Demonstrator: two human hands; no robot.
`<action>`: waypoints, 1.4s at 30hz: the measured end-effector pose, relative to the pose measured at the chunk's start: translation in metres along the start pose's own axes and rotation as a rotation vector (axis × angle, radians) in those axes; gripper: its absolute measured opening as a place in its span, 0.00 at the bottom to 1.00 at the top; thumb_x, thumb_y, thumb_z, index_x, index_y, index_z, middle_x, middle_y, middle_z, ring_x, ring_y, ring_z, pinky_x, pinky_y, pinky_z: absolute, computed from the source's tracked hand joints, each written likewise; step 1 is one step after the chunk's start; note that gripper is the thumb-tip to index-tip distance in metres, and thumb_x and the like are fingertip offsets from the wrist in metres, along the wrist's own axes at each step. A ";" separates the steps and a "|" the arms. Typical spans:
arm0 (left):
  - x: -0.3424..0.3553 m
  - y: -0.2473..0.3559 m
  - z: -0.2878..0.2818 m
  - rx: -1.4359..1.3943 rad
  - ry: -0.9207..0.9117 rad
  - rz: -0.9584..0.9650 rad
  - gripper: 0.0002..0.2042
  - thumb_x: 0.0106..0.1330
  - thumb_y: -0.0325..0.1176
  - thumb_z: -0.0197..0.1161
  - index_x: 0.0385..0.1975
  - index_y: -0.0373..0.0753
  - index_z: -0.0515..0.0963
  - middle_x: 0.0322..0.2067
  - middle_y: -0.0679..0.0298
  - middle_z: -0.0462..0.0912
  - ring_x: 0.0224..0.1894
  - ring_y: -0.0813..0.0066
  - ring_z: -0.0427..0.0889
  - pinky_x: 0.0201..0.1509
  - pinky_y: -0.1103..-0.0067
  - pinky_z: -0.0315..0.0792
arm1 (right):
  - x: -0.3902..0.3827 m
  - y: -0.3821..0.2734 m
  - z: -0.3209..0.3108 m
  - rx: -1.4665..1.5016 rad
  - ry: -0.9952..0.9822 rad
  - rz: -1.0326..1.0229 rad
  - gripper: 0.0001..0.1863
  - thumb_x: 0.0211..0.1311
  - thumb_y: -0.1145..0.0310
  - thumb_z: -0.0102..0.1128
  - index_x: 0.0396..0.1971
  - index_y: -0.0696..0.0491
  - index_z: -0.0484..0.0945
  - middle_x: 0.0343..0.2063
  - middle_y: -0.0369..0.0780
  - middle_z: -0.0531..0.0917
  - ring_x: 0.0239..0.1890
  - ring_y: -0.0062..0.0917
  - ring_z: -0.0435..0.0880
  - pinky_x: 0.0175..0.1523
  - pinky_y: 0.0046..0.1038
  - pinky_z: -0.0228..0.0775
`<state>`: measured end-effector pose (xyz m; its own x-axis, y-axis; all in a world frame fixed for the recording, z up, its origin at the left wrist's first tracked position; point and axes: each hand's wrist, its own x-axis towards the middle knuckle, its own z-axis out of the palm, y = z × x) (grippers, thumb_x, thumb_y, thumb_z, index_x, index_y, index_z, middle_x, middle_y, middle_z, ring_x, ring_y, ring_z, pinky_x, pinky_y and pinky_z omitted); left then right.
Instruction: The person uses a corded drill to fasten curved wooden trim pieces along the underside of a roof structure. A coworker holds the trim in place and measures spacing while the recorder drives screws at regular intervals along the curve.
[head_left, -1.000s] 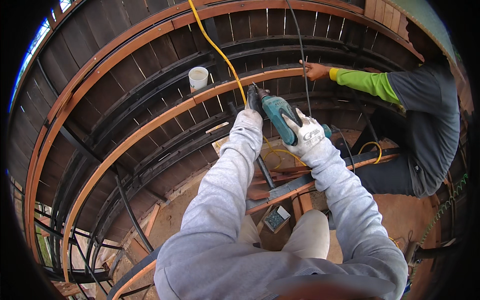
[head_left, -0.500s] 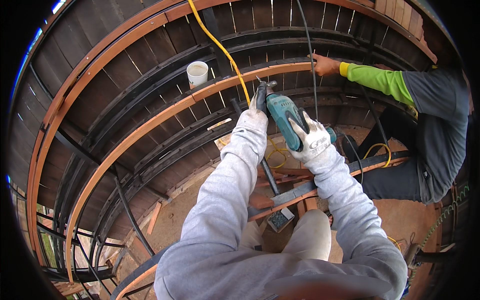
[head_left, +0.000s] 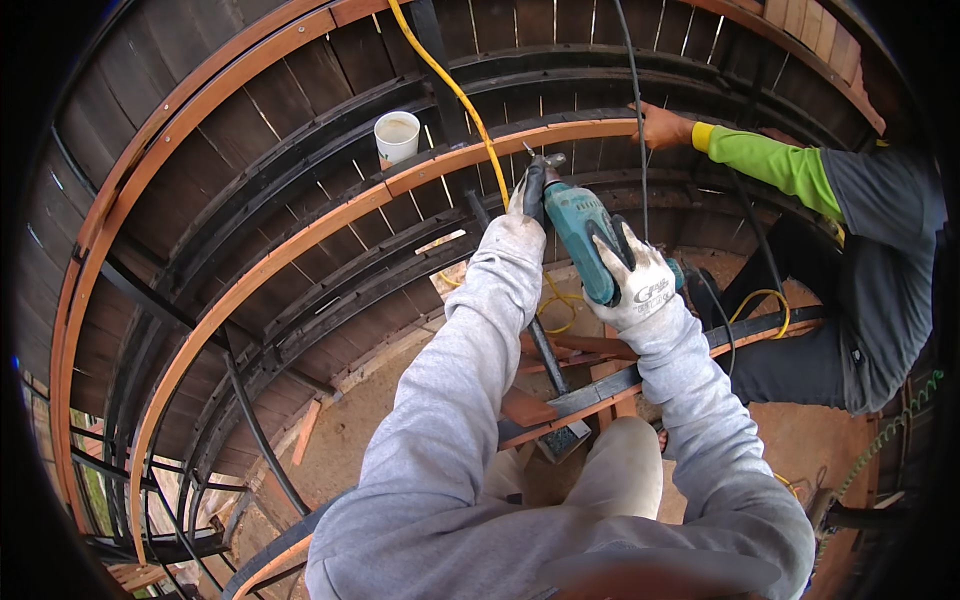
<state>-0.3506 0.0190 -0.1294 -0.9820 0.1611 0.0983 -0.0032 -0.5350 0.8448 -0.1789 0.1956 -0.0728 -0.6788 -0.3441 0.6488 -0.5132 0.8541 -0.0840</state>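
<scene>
Right hand (head_left: pixel 640 283) clasps the teal drill (head_left: pixel 578 217), partly covering it; whether the left hand (head_left: pixel 530 195) grips is unclear.

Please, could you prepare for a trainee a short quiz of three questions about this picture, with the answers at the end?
1. What does the right hand hold?
A) a hammer
B) a teal power drill
C) a handsaw

2. True or false: in the picture, the white cup is left of the yellow cable.

3. Fill in: the co-worker's forearm sleeve is bright ____.

Key: 1. B; 2. True; 3. green.
</scene>
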 end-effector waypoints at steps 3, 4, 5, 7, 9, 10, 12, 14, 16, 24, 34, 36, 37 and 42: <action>-0.002 0.003 0.003 -0.024 0.002 -0.012 0.31 0.71 0.66 0.52 0.56 0.44 0.77 0.37 0.60 0.81 0.40 0.67 0.83 0.49 0.72 0.79 | 0.000 -0.001 0.000 0.005 0.000 -0.005 0.42 0.44 0.54 0.75 0.65 0.38 0.73 0.58 0.59 0.76 0.54 0.50 0.83 0.58 0.48 0.75; -0.001 0.004 0.001 -0.049 0.000 -0.033 0.29 0.71 0.64 0.55 0.53 0.43 0.78 0.36 0.59 0.81 0.40 0.65 0.83 0.50 0.71 0.80 | 0.002 -0.002 0.000 0.010 -0.003 -0.006 0.42 0.44 0.54 0.75 0.65 0.38 0.73 0.58 0.59 0.76 0.54 0.50 0.83 0.58 0.48 0.75; 0.000 0.004 -0.001 -0.074 -0.002 -0.053 0.27 0.70 0.63 0.57 0.51 0.43 0.78 0.35 0.58 0.82 0.40 0.63 0.84 0.50 0.69 0.81 | 0.003 -0.004 -0.001 0.013 -0.011 0.001 0.42 0.44 0.54 0.75 0.65 0.38 0.73 0.58 0.59 0.76 0.53 0.50 0.83 0.58 0.48 0.75; -0.020 0.026 0.034 -0.303 0.057 -0.220 0.24 0.68 0.59 0.63 0.47 0.42 0.78 0.34 0.55 0.82 0.42 0.56 0.85 0.53 0.61 0.81 | 0.005 -0.005 -0.001 0.010 -0.025 0.029 0.42 0.43 0.55 0.75 0.65 0.38 0.74 0.59 0.59 0.76 0.53 0.50 0.83 0.57 0.49 0.76; -0.025 0.036 0.044 -0.498 0.030 -0.333 0.22 0.66 0.55 0.67 0.44 0.42 0.79 0.34 0.53 0.83 0.44 0.50 0.85 0.55 0.53 0.80 | 0.005 -0.005 0.002 0.040 0.011 0.025 0.41 0.43 0.55 0.75 0.64 0.38 0.74 0.58 0.59 0.75 0.52 0.50 0.84 0.56 0.49 0.77; -0.023 0.033 0.042 -0.582 -0.028 -0.373 0.21 0.65 0.53 0.69 0.43 0.41 0.79 0.35 0.52 0.83 0.46 0.47 0.85 0.56 0.49 0.79 | 0.005 -0.006 0.003 0.055 0.025 0.023 0.41 0.43 0.55 0.75 0.64 0.38 0.74 0.58 0.59 0.75 0.52 0.50 0.84 0.55 0.48 0.77; -0.024 0.032 0.038 -0.652 -0.120 -0.406 0.20 0.63 0.53 0.69 0.41 0.42 0.81 0.41 0.51 0.83 0.53 0.44 0.82 0.58 0.44 0.75 | 0.008 -0.009 0.000 0.053 0.029 0.032 0.41 0.42 0.56 0.75 0.63 0.40 0.74 0.58 0.59 0.75 0.51 0.51 0.84 0.54 0.48 0.79; -0.031 0.032 0.041 -0.733 -0.188 -0.408 0.17 0.63 0.50 0.69 0.38 0.42 0.82 0.39 0.52 0.83 0.52 0.45 0.82 0.59 0.44 0.75 | 0.011 -0.011 -0.003 0.081 0.035 0.036 0.42 0.42 0.57 0.76 0.63 0.42 0.74 0.58 0.59 0.75 0.50 0.52 0.84 0.54 0.47 0.79; -0.033 0.029 0.042 -0.759 -0.228 -0.364 0.14 0.62 0.46 0.70 0.35 0.43 0.81 0.38 0.53 0.83 0.51 0.47 0.82 0.59 0.45 0.75 | 0.015 -0.012 -0.005 0.143 0.051 0.031 0.42 0.41 0.59 0.76 0.63 0.45 0.74 0.58 0.59 0.75 0.50 0.53 0.84 0.54 0.46 0.80; -0.035 0.029 0.042 -0.786 -0.162 -0.348 0.08 0.59 0.37 0.69 0.32 0.42 0.80 0.36 0.53 0.83 0.47 0.50 0.83 0.57 0.47 0.78 | 0.022 -0.024 -0.010 0.104 0.024 0.040 0.42 0.39 0.61 0.77 0.61 0.48 0.75 0.57 0.59 0.76 0.50 0.52 0.85 0.53 0.43 0.82; -0.023 0.030 0.040 -0.806 -0.182 -0.424 0.09 0.59 0.40 0.70 0.28 0.43 0.80 0.32 0.54 0.83 0.43 0.51 0.84 0.54 0.47 0.78 | 0.026 -0.021 -0.002 0.068 0.071 0.008 0.43 0.39 0.61 0.76 0.62 0.48 0.74 0.56 0.59 0.76 0.49 0.52 0.85 0.52 0.43 0.82; -0.021 0.031 0.040 -0.786 -0.205 -0.412 0.09 0.59 0.40 0.70 0.27 0.43 0.80 0.32 0.55 0.83 0.43 0.52 0.84 0.54 0.47 0.78 | 0.025 -0.019 0.000 0.070 0.068 0.019 0.43 0.39 0.61 0.76 0.62 0.48 0.74 0.56 0.59 0.76 0.49 0.52 0.85 0.52 0.43 0.82; -0.021 0.032 0.042 -0.780 -0.178 -0.409 0.09 0.59 0.40 0.70 0.27 0.43 0.80 0.32 0.55 0.83 0.43 0.52 0.84 0.54 0.47 0.78 | 0.025 -0.019 0.001 0.073 0.065 0.025 0.43 0.39 0.62 0.76 0.63 0.47 0.73 0.56 0.59 0.76 0.49 0.52 0.85 0.52 0.43 0.82; -0.019 0.032 0.043 -0.760 -0.122 -0.397 0.08 0.59 0.38 0.69 0.27 0.42 0.79 0.32 0.55 0.83 0.43 0.52 0.84 0.53 0.46 0.78 | 0.028 -0.019 -0.002 0.061 0.053 0.031 0.43 0.39 0.62 0.75 0.63 0.46 0.73 0.57 0.58 0.76 0.49 0.51 0.85 0.52 0.44 0.82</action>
<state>-0.3239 0.0344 -0.0815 -0.8546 0.5179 -0.0366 -0.5094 -0.8228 0.2519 -0.1872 0.1703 -0.0513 -0.6671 -0.2955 0.6839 -0.5245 0.8382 -0.1494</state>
